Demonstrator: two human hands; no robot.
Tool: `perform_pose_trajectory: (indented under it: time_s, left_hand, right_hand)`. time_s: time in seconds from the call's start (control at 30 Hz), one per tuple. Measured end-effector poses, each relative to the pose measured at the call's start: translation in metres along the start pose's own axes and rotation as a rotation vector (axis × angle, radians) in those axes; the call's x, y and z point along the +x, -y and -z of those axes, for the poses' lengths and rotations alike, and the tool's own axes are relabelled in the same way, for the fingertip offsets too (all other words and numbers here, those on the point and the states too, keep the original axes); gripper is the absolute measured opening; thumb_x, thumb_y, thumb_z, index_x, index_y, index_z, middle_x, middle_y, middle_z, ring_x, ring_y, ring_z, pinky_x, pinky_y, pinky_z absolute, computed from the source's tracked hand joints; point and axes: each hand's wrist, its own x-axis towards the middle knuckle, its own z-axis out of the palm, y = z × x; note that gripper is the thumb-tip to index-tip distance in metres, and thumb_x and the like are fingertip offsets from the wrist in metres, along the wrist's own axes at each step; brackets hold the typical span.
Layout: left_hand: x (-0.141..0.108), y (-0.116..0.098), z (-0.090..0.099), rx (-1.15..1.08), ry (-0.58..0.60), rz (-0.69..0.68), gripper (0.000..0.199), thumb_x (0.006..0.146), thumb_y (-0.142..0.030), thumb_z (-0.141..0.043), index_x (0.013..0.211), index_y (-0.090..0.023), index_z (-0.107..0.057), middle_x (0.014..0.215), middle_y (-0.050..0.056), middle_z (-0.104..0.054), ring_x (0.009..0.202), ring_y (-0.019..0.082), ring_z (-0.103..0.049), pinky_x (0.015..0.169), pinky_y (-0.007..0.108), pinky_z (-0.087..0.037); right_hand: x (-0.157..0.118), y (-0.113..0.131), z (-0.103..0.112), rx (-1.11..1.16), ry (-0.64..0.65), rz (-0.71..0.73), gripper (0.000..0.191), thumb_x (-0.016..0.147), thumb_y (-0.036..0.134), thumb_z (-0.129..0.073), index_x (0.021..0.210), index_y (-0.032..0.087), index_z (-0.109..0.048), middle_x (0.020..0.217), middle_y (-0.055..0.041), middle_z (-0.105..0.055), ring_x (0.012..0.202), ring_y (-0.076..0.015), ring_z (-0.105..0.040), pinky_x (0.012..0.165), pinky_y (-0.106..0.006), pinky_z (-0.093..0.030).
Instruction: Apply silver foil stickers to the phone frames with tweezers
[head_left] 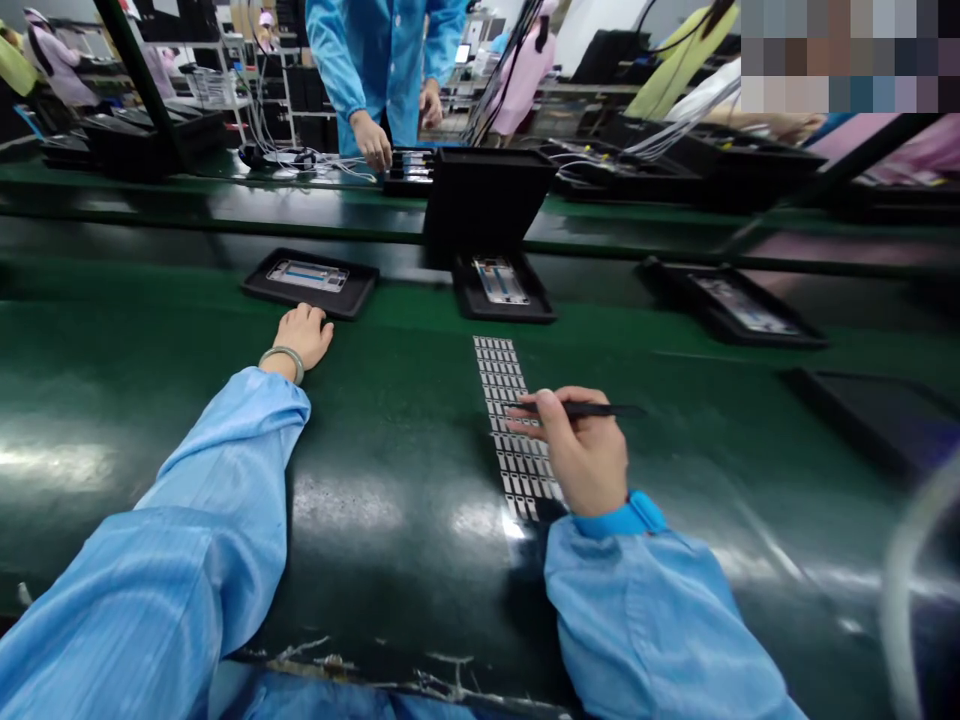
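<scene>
My right hand (583,452) holds black tweezers (592,410) over a long strip of small silvery squares (504,390) lying on the green table. My left hand (304,336) rests with curled fingers at the near edge of a black tray (259,287) that carries a flat phone part (307,275). A pale bangle (283,357) circles my left wrist. Both my arms wear light blue sleeves.
Two more black trays with parts (501,283) (739,308) sit on the belt, and an upright black box (484,205) stands behind the middle one. A person in a blue coat (379,60) works across the line. An empty dark tray (877,415) lies at right.
</scene>
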Motion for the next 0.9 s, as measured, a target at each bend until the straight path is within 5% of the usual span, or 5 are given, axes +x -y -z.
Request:
perform_pose_trajectory:
  time_s: [0.27,0.47,0.57,0.73,0.9]
  left_hand:
    - [0.005,0.01,-0.005,-0.026,0.067,-0.08,0.045,0.095,-0.035,-0.03,0.132,-0.016,-0.044,0.137,0.011,-0.044,0.13,0.026,-0.034,0.109,0.047,-0.022]
    - [-0.006,0.004,-0.001,-0.063,0.032,-0.068,0.051,0.094,-0.033,-0.028,0.135,-0.004,-0.04,0.142,0.023,-0.033,0.134,0.036,-0.026,0.107,0.057,-0.021]
    - [-0.024,-0.024,0.008,-0.107,0.018,-0.235,0.047,0.092,-0.03,-0.033,0.132,-0.006,-0.042,0.143,0.019,-0.033,0.136,0.032,-0.023,0.11,0.054,-0.017]
    - [-0.087,-0.113,0.021,-0.211,0.141,-0.747,0.038,0.09,-0.042,-0.044,0.123,-0.026,-0.052,0.141,0.0,-0.041,0.135,0.016,-0.029,0.114,0.036,-0.018]
    - [-0.145,-0.171,0.024,-0.379,0.188,-1.126,0.045,0.091,-0.051,-0.042,0.126,-0.024,-0.051,0.143,0.008,-0.039,0.136,0.028,-0.025,0.111,0.054,-0.015]
  right_hand:
    - [0.012,0.001,0.016,0.233,-0.09,-0.107,0.043,0.066,0.04,-0.082,0.086,0.02,-0.05,0.077,-0.0008,-0.064,0.069,-0.0186,-0.067,0.064,-0.031,-0.06]
    - [-0.025,0.003,0.041,0.111,-0.075,-0.307,0.045,0.063,0.042,-0.084,0.086,0.018,-0.054,0.074,-0.0026,-0.065,0.058,-0.0165,-0.065,0.052,-0.022,-0.057]
    - [-0.048,0.002,0.052,0.051,-0.071,-0.392,0.046,0.062,0.044,-0.085,0.083,0.018,-0.053,0.073,-0.0029,-0.065,0.058,-0.0161,-0.065,0.052,-0.021,-0.057]
    - [-0.063,-0.001,0.054,-0.047,-0.056,-0.46,0.047,0.062,0.048,-0.083,0.081,0.017,-0.052,0.064,-0.0022,-0.064,0.056,-0.0173,-0.065,0.052,-0.021,-0.056]
    - [-0.063,-0.001,0.053,-0.133,-0.027,-0.477,0.049,0.061,0.053,-0.081,0.079,0.018,-0.052,0.056,-0.0024,-0.062,0.05,-0.0185,-0.063,0.048,-0.023,-0.055]
